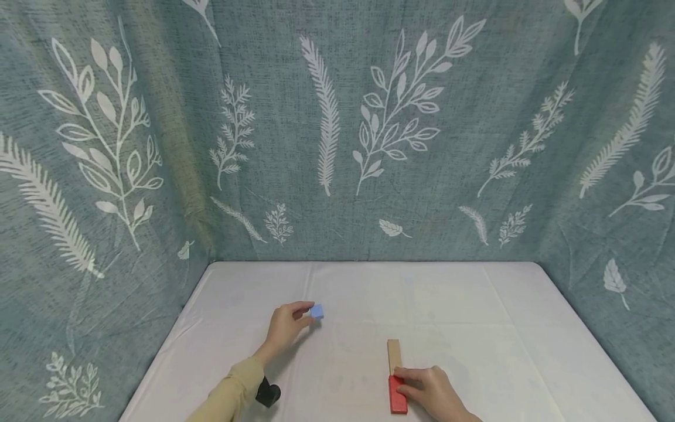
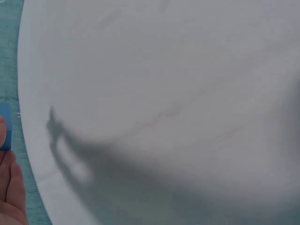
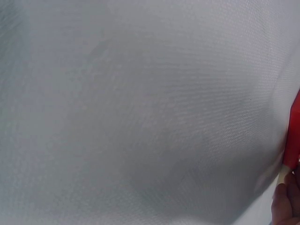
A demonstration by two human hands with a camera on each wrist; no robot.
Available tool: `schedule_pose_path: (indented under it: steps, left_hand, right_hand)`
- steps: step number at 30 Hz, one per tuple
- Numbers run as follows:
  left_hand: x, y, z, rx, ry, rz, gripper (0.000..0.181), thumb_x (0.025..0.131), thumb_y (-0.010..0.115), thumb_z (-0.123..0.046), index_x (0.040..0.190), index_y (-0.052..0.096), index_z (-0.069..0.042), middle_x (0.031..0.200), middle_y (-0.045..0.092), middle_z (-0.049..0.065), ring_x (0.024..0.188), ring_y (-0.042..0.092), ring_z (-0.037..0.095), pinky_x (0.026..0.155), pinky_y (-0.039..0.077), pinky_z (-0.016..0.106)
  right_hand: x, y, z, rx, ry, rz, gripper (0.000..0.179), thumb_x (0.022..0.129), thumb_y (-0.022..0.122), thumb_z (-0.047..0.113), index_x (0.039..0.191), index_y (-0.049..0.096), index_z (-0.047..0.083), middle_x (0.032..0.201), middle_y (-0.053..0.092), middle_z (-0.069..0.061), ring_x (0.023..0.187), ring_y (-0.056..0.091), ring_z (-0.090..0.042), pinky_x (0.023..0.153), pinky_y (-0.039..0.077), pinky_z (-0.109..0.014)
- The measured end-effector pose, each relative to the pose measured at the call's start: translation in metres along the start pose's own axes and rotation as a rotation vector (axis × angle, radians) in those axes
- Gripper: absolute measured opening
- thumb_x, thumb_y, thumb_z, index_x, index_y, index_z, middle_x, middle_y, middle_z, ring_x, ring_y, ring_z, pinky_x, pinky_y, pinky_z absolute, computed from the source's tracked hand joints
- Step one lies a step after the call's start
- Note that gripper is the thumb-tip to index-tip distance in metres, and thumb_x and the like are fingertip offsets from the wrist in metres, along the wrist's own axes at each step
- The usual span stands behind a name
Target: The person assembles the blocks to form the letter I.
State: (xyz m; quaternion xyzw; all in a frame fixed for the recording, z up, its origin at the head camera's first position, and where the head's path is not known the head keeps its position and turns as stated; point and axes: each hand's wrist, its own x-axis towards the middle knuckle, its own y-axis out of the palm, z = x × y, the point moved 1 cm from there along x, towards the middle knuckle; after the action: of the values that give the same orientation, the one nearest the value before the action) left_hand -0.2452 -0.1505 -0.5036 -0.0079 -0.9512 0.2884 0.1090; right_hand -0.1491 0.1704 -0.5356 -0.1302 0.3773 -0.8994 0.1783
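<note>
In the head view my left hand (image 1: 285,326) pinches a small blue block (image 1: 317,311) between thumb and fingers, held over the white table. The left wrist view catches only the edge of the blue block (image 2: 5,125) and some fingers. Lower right, my right hand (image 1: 436,394) grips a red block (image 1: 398,401), with fingertips close to where it meets a plain wooden block (image 1: 394,354). These two blocks lie end to end in a line. At the right wrist view's edge, the red block (image 3: 293,136) and a pale bit of wood show beside my fingers.
A white cloth covers the table (image 1: 474,328). Green-blue curtains (image 1: 337,135) with white leaf patterns stand behind it and at both sides. A black device (image 1: 268,393) sits at my left wrist, beside the beige sleeve (image 1: 230,391).
</note>
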Motion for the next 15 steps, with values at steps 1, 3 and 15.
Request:
schedule_pose_path:
  steps: [1,3,15]
  left_hand:
    - [0.001,-0.001,-0.002,0.003,0.005,-0.001,0.03,0.079,0.072,-0.001,0.109,0.069,0.001,0.112,0.069,0.017,0.106,0.065,0.031,0.092,0.055,0.038]
    - [0.004,-0.002,-0.006,0.004,0.018,-0.002,0.03,0.079,0.072,-0.001,0.109,0.069,0.001,0.113,0.069,0.018,0.106,0.065,0.032,0.091,0.055,0.038]
    - [0.019,0.0,-0.029,0.008,0.058,0.006,0.031,0.08,0.072,-0.002,0.111,0.069,0.001,0.113,0.069,0.017,0.106,0.065,0.031,0.092,0.055,0.037]
  right_hand:
    - [0.0,0.0,0.0,0.0,0.001,0.0,0.033,0.081,0.073,0.02,0.111,0.071,0.005,0.109,0.071,-0.006,0.105,0.066,-0.016,0.081,0.059,-0.033]
    - [0.0,0.0,-0.001,0.002,0.005,0.003,0.034,0.081,0.073,0.02,0.111,0.071,0.004,0.108,0.072,-0.007,0.104,0.066,-0.016,0.081,0.059,-0.034]
    - [0.0,-0.001,0.002,-0.002,-0.008,-0.005,0.035,0.081,0.073,0.025,0.11,0.071,0.004,0.107,0.072,-0.007,0.103,0.067,-0.02,0.08,0.06,-0.035]
